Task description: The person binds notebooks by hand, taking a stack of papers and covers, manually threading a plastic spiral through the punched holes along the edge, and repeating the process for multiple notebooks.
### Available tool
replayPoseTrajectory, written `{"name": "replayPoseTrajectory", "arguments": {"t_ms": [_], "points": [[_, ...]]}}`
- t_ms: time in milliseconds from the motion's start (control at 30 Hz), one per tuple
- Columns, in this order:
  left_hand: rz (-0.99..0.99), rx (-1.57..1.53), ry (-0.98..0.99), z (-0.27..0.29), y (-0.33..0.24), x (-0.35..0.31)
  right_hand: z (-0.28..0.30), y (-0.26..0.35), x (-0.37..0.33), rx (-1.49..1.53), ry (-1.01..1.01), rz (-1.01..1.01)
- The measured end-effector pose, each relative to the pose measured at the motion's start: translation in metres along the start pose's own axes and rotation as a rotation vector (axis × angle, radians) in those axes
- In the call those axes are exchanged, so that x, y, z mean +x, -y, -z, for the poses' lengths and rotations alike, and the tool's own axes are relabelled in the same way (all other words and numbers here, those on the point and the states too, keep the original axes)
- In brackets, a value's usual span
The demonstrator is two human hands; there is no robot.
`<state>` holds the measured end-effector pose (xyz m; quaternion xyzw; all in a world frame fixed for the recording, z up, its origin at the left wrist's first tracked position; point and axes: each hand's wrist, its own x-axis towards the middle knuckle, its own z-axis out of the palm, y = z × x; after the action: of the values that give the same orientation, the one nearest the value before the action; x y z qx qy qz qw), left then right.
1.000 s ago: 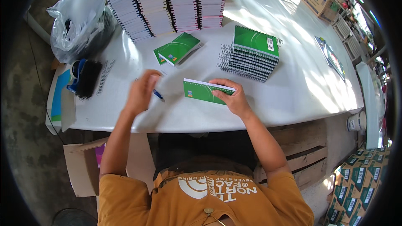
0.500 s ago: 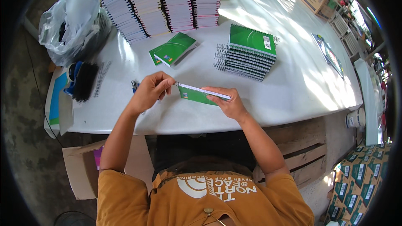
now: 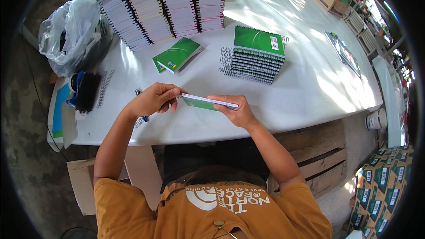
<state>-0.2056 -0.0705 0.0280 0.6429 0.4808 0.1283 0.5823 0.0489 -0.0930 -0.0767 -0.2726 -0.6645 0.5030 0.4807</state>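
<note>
Green notebook [image 3: 201,103] in the person's grasp, held tilted above the near side of the white table [image 3: 305,93], its punched edge facing up: that is what my feed centres on. I see the right hand [image 3: 233,109] closed round its right end, thumb on the cover, fingers behind. The left hand [image 3: 158,99] is narrowed to a pinch at the opposite end, on a wire coil [image 3: 179,96]; I cannot tell how many holes the wire passes through. I judge the step in hand to be threading that coil along the edge, and the next move to call for a steady right hand and small turns of the left, the wire kept in line with the holes. Under the left wrist, partly hidden, lie a blue-handled tool [image 3: 144,118] and a loose coil [image 3: 139,122], which I reckon the wrist could snag. Beyond the hands, two green notebooks [image 3: 182,55] overlap, and a stack of notebooks [image 3: 259,44] stands to the right, coil ends jutting out. Tall bound piles [image 3: 166,9] crowd the far side; a black brush [image 3: 87,93] and a plastic bag [image 3: 71,33] sit left, leaving the space around the hands fairly free.
</note>
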Motion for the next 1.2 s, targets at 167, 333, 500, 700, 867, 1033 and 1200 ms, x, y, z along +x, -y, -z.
{"name": "replayPoseTrajectory", "arguments": {"t_ms": [167,333,500,700,867,1033,1200], "points": [[-0.337,0.416,-0.239,-0.009,-0.004,-0.005,-0.001,0.009,0.003,-0.051,-0.006,0.008],[-0.265,0.68,-0.209,-0.009,-0.014,0.002,0.003,-0.004,-0.001,-0.08,-0.027,-0.035],[-0.442,1.106,-0.324,-0.021,-0.008,0.015,0.004,-0.02,-0.008,-0.188,-0.044,0.09],[-0.491,1.271,-0.498,-0.045,-0.015,0.004,0.002,0.006,-0.006,-0.189,0.044,0.086],[-0.303,1.095,-0.325,-0.033,-0.01,0.005,0.0,0.009,-0.011,-0.151,0.031,0.137],[-0.275,1.318,-0.296,-0.044,-0.023,-0.007,-0.002,0.013,-0.01,-0.181,0.056,0.104],[-0.629,1.384,-0.939,-0.106,-0.014,-0.007,-0.016,0.011,-0.025,-0.181,-0.005,0.198]]}}
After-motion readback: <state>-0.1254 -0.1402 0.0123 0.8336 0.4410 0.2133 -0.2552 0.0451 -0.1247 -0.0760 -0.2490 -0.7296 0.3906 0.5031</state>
